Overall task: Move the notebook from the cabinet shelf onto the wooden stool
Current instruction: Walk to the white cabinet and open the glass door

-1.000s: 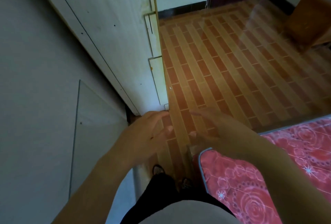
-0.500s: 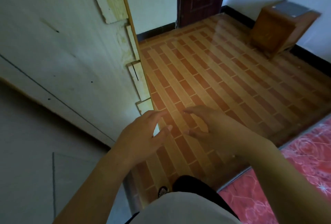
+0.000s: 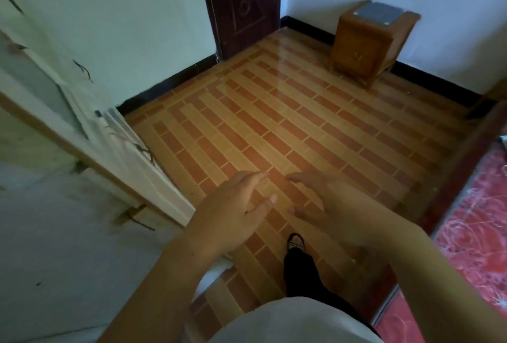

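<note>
The wooden stool (image 3: 362,46) stands in the far right corner against the wall, with a flat grey notebook (image 3: 377,12) lying on its top. My left hand (image 3: 236,211) and my right hand (image 3: 329,205) hover side by side over the tiled floor in the lower middle, fingers spread, holding nothing. Both hands are far from the stool. The pale cabinet (image 3: 82,128) runs along the left side; its shelf is not visible.
A dark wooden door (image 3: 244,5) is at the back centre. A bed with a red flowered cover (image 3: 477,227) fills the right edge. My leg and shoe (image 3: 296,244) are on the brick-patterned floor (image 3: 274,123), which lies between me and the stool.
The view has swung up and to the right, away from the cabinet, bringing the door and the stool fully into sight. Both hands stay empty in front of me.
</note>
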{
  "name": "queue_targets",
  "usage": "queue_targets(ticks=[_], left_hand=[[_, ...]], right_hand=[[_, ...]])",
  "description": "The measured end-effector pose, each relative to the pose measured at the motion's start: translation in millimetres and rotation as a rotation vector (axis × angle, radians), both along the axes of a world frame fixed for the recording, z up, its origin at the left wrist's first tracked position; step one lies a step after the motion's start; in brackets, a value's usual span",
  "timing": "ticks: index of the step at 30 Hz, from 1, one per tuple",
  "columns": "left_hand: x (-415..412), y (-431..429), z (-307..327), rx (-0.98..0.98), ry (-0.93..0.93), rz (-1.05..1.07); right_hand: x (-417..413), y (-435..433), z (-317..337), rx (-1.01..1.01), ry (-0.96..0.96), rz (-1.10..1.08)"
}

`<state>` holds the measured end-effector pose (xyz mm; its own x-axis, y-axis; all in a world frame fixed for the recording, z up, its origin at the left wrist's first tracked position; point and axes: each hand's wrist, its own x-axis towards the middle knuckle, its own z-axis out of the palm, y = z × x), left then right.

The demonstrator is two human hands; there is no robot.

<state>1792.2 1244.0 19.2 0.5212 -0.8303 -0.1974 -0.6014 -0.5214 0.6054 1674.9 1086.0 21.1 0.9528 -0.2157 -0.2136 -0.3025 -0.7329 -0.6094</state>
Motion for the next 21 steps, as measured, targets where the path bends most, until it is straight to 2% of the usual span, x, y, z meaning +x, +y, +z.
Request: queue_targets(ticks=[10,21], left_hand=[[132,-189,14,-0.019,0.022,0.039],[267,-259,-6,-0.005,0.099,0.105]], right_hand=[[121,-191,31,-0.144,-0.019,-0.107],[271,-270,20,-0.06,0.086,0.074]])
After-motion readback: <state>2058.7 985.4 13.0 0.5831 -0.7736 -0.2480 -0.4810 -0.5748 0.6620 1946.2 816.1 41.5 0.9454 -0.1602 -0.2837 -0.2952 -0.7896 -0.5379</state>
